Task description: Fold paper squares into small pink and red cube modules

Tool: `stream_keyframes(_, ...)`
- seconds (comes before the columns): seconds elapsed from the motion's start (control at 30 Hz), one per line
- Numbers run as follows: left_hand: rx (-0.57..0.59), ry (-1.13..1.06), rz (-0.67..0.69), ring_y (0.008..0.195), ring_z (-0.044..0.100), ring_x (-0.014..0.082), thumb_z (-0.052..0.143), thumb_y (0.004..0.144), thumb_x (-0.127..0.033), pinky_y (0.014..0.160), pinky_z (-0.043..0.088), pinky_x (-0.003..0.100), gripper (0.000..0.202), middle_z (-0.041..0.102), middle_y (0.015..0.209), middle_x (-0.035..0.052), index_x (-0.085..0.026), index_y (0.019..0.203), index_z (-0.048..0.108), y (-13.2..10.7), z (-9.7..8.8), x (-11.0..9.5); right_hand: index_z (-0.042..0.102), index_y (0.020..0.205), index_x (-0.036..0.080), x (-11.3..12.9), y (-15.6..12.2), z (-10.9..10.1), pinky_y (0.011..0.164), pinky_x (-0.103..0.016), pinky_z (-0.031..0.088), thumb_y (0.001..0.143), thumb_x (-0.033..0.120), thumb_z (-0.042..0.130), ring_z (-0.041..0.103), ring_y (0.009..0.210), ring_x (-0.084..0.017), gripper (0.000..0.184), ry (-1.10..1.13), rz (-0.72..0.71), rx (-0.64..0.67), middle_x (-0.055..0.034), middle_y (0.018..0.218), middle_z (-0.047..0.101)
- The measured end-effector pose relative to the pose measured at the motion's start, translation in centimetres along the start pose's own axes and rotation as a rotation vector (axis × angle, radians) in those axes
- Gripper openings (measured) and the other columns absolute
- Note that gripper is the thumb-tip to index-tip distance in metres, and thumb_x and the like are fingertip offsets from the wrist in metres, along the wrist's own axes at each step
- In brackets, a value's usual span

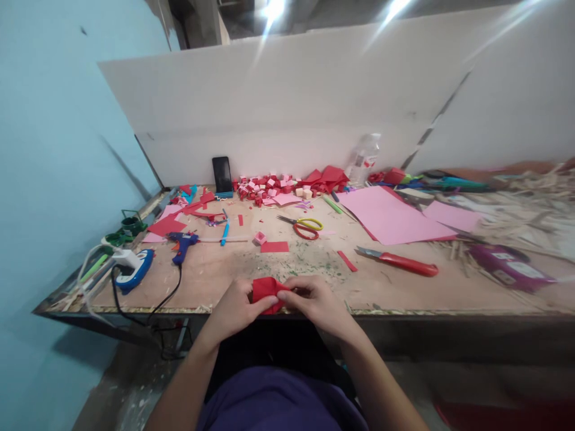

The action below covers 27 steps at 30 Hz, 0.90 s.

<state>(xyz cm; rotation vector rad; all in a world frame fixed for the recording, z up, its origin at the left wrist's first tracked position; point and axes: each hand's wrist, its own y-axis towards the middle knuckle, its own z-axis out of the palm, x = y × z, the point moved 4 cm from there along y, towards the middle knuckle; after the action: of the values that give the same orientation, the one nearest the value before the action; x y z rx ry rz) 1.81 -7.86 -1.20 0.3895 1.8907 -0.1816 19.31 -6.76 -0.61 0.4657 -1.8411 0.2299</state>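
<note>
Between both hands is a piece of red paper point(264, 290), bent or folded, held just over the table's front edge. My left hand point(236, 306) grips its left side, thumb across the front. My right hand point(314, 300) pinches its right side, thumb meeting the paper near the left thumb. The fingers behind the paper are partly hidden. Beyond the hands lie a flat red paper rectangle point(275, 246) and a small pink paper box point(259, 238). A narrow red strip point(347, 261) rests to the right of them.
Scissors point(303, 226) lie mid-table. A red-handled knife point(398, 260) is at the right, near large pink sheets point(395, 215). At the left are a blue glue gun point(182, 244) and a power strip point(135, 270). A phone point(221, 175) stands behind, beside piled small paper boxes point(269, 187).
</note>
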Motion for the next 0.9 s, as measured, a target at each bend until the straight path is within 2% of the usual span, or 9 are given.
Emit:
stream_keyframes(0.33, 0.0, 0.018, 0.01, 0.066, 0.059, 0.0159, 0.065, 0.089, -0.043, 0.064, 0.046, 0.023, 0.033, 0.07, 0.072, 0.0033, -0.012, 0.081, 0.075, -0.03, 0.07, -0.27, 0.071, 0.071, 0.017, -0.15, -0.05, -0.02, 0.055, -0.025, 0.04, 0.09, 0.031, 0.067, 0.054, 0.059, -0.014, 0.024, -0.037, 0.003, -0.032, -0.0015, 0.064, 0.063)
stream_keyframes(0.5, 0.006, 0.045, 0.002, 0.066, 0.059, 0.016, 0.065, 0.089, -0.043, 0.064, 0.046, 0.023, 0.034, 0.068, 0.07, 0.0031, -0.012, 0.077, 0.073, -0.02, 0.1, -0.24, 0.073, 0.073, 0.016, -0.31, 0.07, -0.12, 0.057, -0.026, 0.042, 0.09, 0.033, 0.067, 0.057, 0.061, -0.015, 0.024, -0.041, 0.013, -0.033, -0.0027, 0.067, 0.066)
stream_keyframes(0.77, -0.009, 0.02, 0.014, 0.068, 0.061, 0.0173, 0.064, 0.089, -0.043, 0.067, 0.048, 0.024, 0.033, 0.069, 0.072, 0.0031, -0.012, 0.087, 0.076, -0.06, 0.18, -0.49, 0.074, 0.076, 0.016, -0.55, 0.04, -0.03, 0.057, -0.025, 0.042, 0.09, 0.033, 0.068, 0.057, 0.061, -0.015, 0.022, -0.008, 0.015, -0.014, -0.002, 0.067, 0.066)
stream_keyframes(0.9, -0.001, -0.019, 0.039, 0.068, 0.06, 0.0163, 0.064, 0.09, -0.043, 0.066, 0.048, 0.023, 0.032, 0.069, 0.073, 0.0028, -0.014, 0.086, 0.076, -0.05, 0.31, -0.72, 0.075, 0.078, 0.016, -0.45, 0.18, -0.07, 0.058, -0.025, 0.043, 0.089, 0.033, 0.07, 0.058, 0.062, -0.015, 0.021, 0.007, 0.011, -0.003, -0.0022, 0.069, 0.067)
